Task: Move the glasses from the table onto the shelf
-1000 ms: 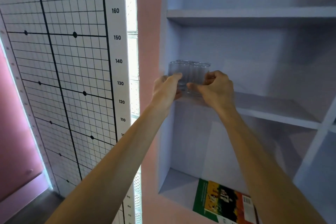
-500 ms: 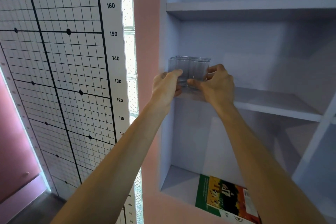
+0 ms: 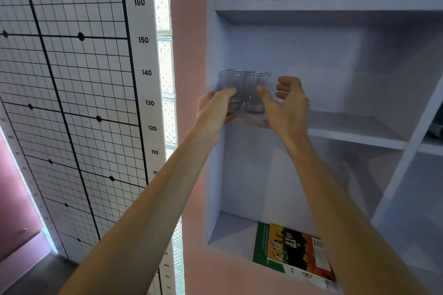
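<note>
A tight cluster of clear glasses stands upright at the left end of the middle shelf board [image 3: 354, 128], against the side wall. Two are in front, a left glass [image 3: 230, 80] and a right glass [image 3: 254, 84], with more rims showing behind them. My left hand [image 3: 213, 112] wraps the left glass low down, thumb across its front. My right hand [image 3: 287, 108] hovers just right of the right glass with its fingers spread and curled, and it holds nothing. The table is out of view.
The pale blue shelf unit has an upper board [image 3: 323, 8] above the glasses. A green and orange book [image 3: 292, 249] lies flat in the compartment below. A height chart with a grid [image 3: 72, 79] and a glass-block strip [image 3: 165, 67] fill the wall on the left.
My right hand has let go of the right glass and opened, drawing slightly right. The glasses now rest on the shelf board. My left hand stays on the left glass.
</note>
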The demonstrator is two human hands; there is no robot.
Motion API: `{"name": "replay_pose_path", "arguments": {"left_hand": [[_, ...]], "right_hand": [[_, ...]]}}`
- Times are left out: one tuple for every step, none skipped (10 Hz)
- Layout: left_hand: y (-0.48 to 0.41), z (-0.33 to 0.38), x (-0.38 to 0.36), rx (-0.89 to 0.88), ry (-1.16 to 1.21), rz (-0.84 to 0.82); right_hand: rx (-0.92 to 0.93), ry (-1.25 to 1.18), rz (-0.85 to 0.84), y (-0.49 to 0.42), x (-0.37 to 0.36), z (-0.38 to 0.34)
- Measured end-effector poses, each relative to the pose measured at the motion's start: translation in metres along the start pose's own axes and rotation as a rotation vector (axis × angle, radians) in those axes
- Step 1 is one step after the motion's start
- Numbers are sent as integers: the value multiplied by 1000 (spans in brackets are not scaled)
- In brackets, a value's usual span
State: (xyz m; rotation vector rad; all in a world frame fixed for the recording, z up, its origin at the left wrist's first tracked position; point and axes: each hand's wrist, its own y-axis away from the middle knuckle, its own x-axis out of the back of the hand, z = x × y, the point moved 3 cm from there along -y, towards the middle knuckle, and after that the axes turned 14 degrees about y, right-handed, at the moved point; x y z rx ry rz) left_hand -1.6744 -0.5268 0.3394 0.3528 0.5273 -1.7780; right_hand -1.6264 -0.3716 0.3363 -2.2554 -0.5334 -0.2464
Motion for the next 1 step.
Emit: {"name": "replay_pose_path", "arguments": {"left_hand": [[1, -1, 2, 2, -4, -4]], "right_hand": [[23, -118, 91, 10, 9, -1]]}}
